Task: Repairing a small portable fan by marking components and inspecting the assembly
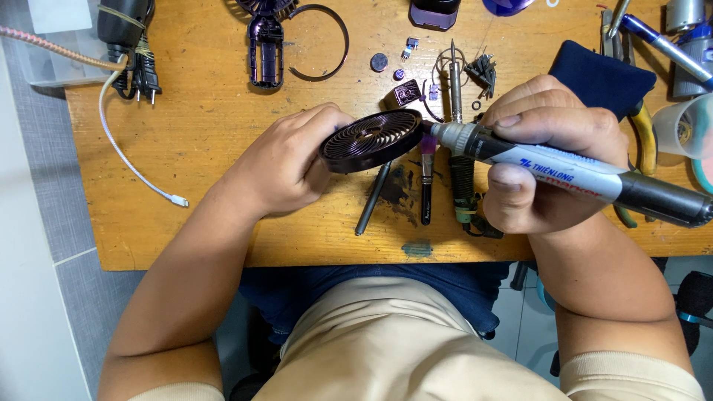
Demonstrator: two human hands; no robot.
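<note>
My left hand (286, 165) grips a round dark purple fan grille (371, 139) by its left edge, holding it tilted above the wooden table (200, 126). My right hand (542, 160) is closed around a thick grey and black marker (564, 167), whose tip touches the grille's right rim. Under the grille lie a small purple-bristled brush (426, 186), a grey metal rod (371, 200) and a soldering iron (456, 89).
A purple fan handle body (265, 46) and a thin metal ring (323, 41) lie at the back. Small electronic parts (405, 70) are scattered near the centre. A white cable (134, 160) and black plug (141, 70) sit left; pliers (645, 137), a dark blue cloth (601, 74) and a plastic cup (691, 126) right.
</note>
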